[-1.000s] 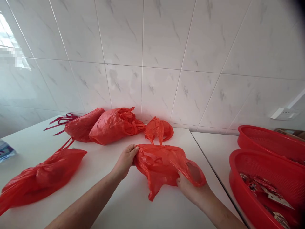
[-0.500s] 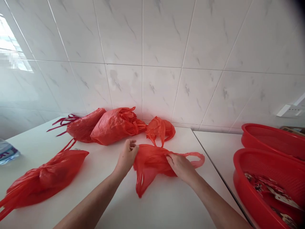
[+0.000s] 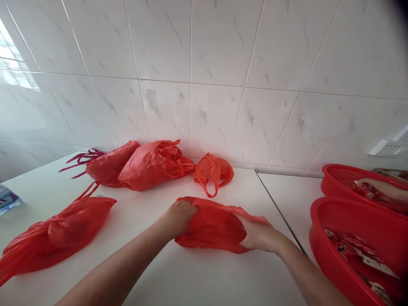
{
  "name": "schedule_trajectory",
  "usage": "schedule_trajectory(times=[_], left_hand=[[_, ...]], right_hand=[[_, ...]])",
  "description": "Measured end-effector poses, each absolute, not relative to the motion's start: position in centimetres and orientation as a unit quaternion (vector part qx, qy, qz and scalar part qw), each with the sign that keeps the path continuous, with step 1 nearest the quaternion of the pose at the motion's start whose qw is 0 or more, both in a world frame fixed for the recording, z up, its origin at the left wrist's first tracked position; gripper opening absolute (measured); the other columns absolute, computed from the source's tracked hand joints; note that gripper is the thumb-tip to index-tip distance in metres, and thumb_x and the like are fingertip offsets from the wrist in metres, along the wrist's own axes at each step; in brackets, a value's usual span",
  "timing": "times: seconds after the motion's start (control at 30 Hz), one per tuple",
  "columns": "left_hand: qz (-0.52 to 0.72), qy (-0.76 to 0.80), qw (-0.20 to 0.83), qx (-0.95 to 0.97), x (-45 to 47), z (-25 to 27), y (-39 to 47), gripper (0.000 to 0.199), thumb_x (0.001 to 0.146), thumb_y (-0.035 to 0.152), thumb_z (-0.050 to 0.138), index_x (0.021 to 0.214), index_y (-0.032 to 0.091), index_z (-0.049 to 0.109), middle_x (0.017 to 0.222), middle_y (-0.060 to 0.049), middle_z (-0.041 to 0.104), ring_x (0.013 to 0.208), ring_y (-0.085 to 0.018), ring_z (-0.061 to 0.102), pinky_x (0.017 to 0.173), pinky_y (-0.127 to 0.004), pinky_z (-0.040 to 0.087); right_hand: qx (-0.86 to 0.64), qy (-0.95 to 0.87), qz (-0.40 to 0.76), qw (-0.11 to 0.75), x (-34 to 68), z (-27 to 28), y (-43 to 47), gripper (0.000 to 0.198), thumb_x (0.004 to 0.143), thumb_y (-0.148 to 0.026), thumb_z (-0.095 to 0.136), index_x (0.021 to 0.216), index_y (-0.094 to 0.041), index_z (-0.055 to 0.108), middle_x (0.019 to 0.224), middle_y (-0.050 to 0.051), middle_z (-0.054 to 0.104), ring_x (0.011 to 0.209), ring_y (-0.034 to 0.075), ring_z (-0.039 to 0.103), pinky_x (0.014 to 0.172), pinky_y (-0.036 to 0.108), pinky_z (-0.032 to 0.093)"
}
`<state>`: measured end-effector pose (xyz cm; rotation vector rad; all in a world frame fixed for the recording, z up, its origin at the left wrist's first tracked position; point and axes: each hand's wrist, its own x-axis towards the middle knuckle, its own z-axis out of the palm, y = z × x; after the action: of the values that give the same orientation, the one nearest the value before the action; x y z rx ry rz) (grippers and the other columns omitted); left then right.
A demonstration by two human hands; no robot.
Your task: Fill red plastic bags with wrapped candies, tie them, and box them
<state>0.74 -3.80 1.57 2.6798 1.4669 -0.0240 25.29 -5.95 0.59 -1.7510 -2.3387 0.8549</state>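
Observation:
A thin red plastic bag (image 3: 213,225) lies in front of me on the white tabletop, its mouth spread wide toward me. At the bag's left edge my left hand (image 3: 181,216) is closed on the plastic, with its fingertips hidden in the film. My right hand (image 3: 256,233) grips the opposite side, fingers partly inside the mouth and out of sight. Just behind lies another crumpled red bag (image 3: 208,170) with its handle loop toward me. To the left rests a filled, knotted red bag (image 3: 75,227).
Two filled red bags (image 3: 149,165) lean near the tiled wall. A clear bottle (image 3: 8,199) is at the left edge. On the right stand a near red basket (image 3: 321,229) holding red-and-white packets and a far basket (image 3: 328,178), where another person's hand (image 3: 385,189) reaches in.
The bag between my hands has gone from bunched, with handles showing, to spread open. My left hand has taken hold of its edge. Another person's hand has appeared in the far basket.

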Motion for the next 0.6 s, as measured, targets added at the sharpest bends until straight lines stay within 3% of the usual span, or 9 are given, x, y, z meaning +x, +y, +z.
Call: schedule_trajectory(times=[0.13,0.3,0.4,0.47,0.53,0.6], left_hand=[[-0.01,0.428,0.077,0.9,0.0,2.9,-4.4,0.036,0.064,0.01,0.059,0.097,0.023,0.063,0.099,-0.005,0.065,0.089,-0.023,0.062,0.068,-0.028,0.046],[0.035,0.371,0.09,0.924,2.3,3.9,-5.3,0.03,0.074,0.008,0.053,0.097,0.024,0.062,0.092,-0.001,0.065,0.081,-0.019,0.062,0.063,-0.025,0.044],[0.063,0.338,0.058,0.937,3.2,3.5,-4.9,0.037,0.072,0.007,0.058,0.104,0.025,0.061,0.112,-0.004,0.062,0.1,-0.023,0.059,0.079,-0.032,0.047],[0.075,0.347,0.023,0.934,3.3,2.8,-4.2,0.052,0.067,0.007,0.066,0.115,0.026,0.058,0.134,-0.008,0.051,0.117,-0.03,0.05,0.092,-0.043,0.044],[0.087,0.379,0.014,0.921,3.0,2.1,-3.3,0.063,0.063,0.006,0.07,0.121,0.025,0.055,0.142,-0.011,0.042,0.121,-0.033,0.046,0.096,-0.048,0.042],[0.1,0.406,0.025,0.908,2.4,1.6,-2.5,0.062,0.065,0.008,0.069,0.123,0.024,0.054,0.14,-0.012,0.045,0.119,-0.031,0.048,0.095,-0.047,0.043]], right_hand=[[-0.583,-0.747,0.319,0.023,27.4,2.2,-7.1,0.049,0.076,-0.031,0.06,0.124,-0.033,0.054,0.102,0.001,0.064,0.087,0.019,0.061,0.067,0.027,0.044],[-0.601,-0.762,0.238,0.05,25.8,3.6,-7.8,0.034,0.086,-0.031,0.045,0.116,-0.032,0.06,0.102,0.003,0.064,0.085,0.02,0.061,0.068,0.029,0.043],[-0.609,-0.759,0.221,0.064,24.2,3.5,-6.9,0.045,0.086,-0.036,0.047,0.131,-0.035,0.046,0.113,0.002,0.062,0.087,0.019,0.061,0.07,0.029,0.043],[-0.631,-0.741,0.224,0.059,23.9,2.7,-5.8,0.063,0.083,-0.043,0.052,0.141,-0.03,0.034,0.115,0.006,0.061,0.087,0.021,0.062,0.069,0.03,0.044],[-0.649,-0.724,0.23,0.039,24.4,1.6,-4.6,0.064,0.079,-0.047,0.056,0.136,-0.021,0.042,0.107,0.01,0.064,0.085,0.024,0.062,0.067,0.031,0.044],[-0.654,-0.717,0.24,0.023,25.2,0.5,-3.5,0.049,0.078,-0.047,0.057,0.118,-0.018,0.057,0.096,0.01,0.067,0.083,0.024,0.063,0.067,0.031,0.045]])
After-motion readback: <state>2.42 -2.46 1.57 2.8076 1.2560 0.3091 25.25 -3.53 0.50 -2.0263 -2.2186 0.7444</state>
